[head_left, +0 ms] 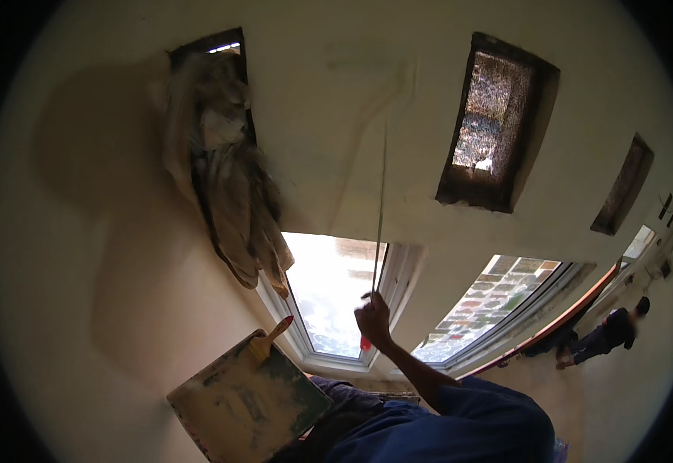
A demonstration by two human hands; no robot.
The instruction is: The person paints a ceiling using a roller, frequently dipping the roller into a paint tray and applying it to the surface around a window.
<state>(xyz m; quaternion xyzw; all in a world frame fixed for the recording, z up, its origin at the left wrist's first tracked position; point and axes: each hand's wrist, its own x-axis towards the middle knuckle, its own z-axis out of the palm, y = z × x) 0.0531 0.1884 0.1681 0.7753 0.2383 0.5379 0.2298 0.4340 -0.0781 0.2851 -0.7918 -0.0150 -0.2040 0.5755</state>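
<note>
My right hand (373, 316) is closed around the lower part of a long-handled paint roller (381, 208), near its red grip end. The thin rod runs up along the pale wall, and its blurred head is against the wall at the top. Lower left, a square paint-smeared bucket (247, 401) stands in front of my body, with beige paint inside. A paintbrush (274, 336) with a wooden, red-tipped handle rests across its far rim. My left hand does not show; whatever supports the bucket is hidden.
Dirty cloth (232, 185) hangs from a small window opening at upper left. A second recessed opening (487, 123) is at upper right. Two bright framed windows (328, 297) lie below. On the right, another person (610, 336) in dark clothes stands beyond a long orange-edged strip (560, 328).
</note>
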